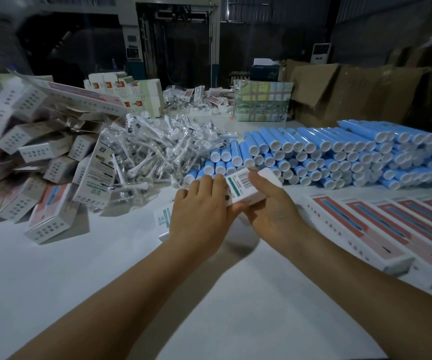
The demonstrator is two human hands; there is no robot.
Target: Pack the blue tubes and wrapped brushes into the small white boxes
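Gripping one small white box (243,189), curled fingers (220,181) of both hands

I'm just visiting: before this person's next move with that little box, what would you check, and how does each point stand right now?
1. Box held by both hands: ok. The left hand and right hand both have a grip on the white box.
2. End flap closed: not ok, it stands open.
3. Tube and brush inside: cannot tell.
4. Blue tubes in supply: ok, stacked behind the hands.
5. Wrapped brushes in supply: ok, piled to the left.
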